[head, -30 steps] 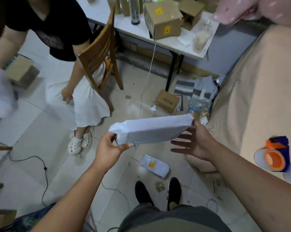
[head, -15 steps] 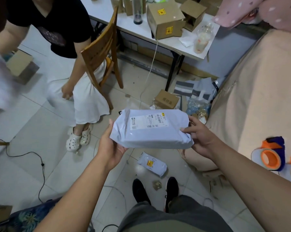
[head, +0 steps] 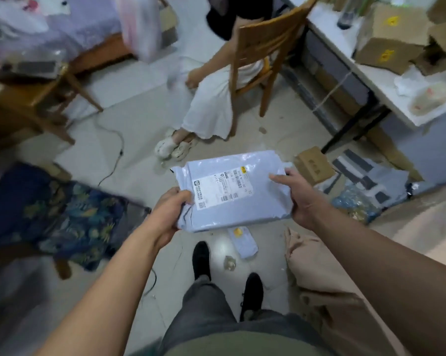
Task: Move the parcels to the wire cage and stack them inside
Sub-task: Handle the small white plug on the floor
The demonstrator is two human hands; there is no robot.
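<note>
I hold a pale grey plastic mailer parcel flat in front of me, its white shipping label facing up. My left hand grips its near-left corner. My right hand clasps its right edge, thumb on top. A second, smaller grey parcel with a yellow sticker lies on the floor just beyond my black shoes. No wire cage is in view.
A person in a white skirt sits on a wooden chair ahead. A white table with cardboard boxes stands at right. A small box and packaging litter the floor beneath it. A floral cushion lies at left, a cable across the tiles.
My view has swung to the left, so the chair and table have shifted right. The parcel has tipped from edge-on to label-up, and both hands have closed on it.
</note>
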